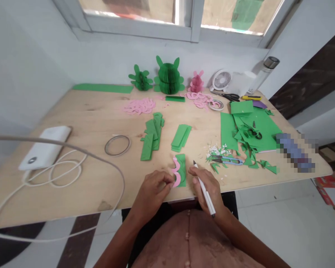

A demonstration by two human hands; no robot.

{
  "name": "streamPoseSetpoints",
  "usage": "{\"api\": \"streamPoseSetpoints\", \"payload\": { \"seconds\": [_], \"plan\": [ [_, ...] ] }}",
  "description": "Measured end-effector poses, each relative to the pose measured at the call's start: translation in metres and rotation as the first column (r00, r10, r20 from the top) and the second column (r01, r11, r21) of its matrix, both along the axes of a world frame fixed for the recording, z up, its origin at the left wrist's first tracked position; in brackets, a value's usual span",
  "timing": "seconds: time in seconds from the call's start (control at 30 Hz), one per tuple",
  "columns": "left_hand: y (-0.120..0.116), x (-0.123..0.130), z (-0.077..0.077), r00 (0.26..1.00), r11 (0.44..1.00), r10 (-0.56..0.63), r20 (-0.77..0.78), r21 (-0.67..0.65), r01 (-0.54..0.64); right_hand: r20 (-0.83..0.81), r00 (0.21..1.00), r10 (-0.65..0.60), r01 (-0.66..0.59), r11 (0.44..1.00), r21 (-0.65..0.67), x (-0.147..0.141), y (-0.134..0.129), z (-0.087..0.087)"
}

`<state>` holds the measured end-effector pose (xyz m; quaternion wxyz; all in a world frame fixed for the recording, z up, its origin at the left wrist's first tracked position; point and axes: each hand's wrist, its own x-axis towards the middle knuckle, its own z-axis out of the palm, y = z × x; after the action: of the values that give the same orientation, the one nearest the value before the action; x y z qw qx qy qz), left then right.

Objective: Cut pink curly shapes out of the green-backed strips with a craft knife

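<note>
The left hand (158, 186) has its grip closed at the edge of the pink wavy cutout (177, 174) lying on the green paper strip (182, 163) near the table's (89, 186) front edge, while the right hand (208, 188), just beside the strip, grips the white pen (207, 194), its dark tip pointing away from the person

This looks like a small room set up for paper crafts, though whether home or workshop is unclear. A wooden bench (86, 123) under a window (141, 22) holds green sheets (268, 128), pink cutouts (139, 106), scissors (231, 97) and folded paper figures (169, 78).
</note>
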<state>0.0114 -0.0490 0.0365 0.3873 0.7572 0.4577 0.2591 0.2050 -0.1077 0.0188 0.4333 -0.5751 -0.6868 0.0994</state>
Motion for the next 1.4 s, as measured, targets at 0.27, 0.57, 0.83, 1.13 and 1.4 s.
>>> {"api": "streamPoseSetpoints", "payload": {
  "seconds": [0.27, 0.57, 0.83, 1.13, 1.4],
  "plan": [
    [-0.019, 0.021, 0.008, 0.994, 0.994, -0.009, 0.107, -0.109, 0.020, -0.358, 0.931, -0.069, -0.038, 0.958, -0.284, -0.009, -0.008, 0.015],
    [-0.025, 0.015, -0.002, 0.995, 0.994, 0.068, 0.074, 0.079, -0.074, -0.383, 0.907, -0.174, 0.058, 0.954, -0.295, 0.004, 0.000, 0.010],
    [-0.024, -0.008, -0.010, 0.984, 0.969, 0.177, -0.015, 0.178, -0.172, -0.243, 0.952, -0.186, 0.101, 0.941, -0.322, 0.016, 0.010, 0.006],
    [-0.024, -0.001, -0.013, 0.993, 0.961, 0.118, -0.028, 0.256, -0.107, -0.134, 0.989, -0.069, 0.037, 0.973, -0.227, -0.001, 0.025, 0.000],
    [-0.022, 0.002, -0.019, 0.992, 0.943, 0.070, -0.101, 0.332, -0.032, -0.003, 0.998, -0.059, 0.058, 0.987, -0.153, 0.001, 0.027, -0.004]
  ]
}}
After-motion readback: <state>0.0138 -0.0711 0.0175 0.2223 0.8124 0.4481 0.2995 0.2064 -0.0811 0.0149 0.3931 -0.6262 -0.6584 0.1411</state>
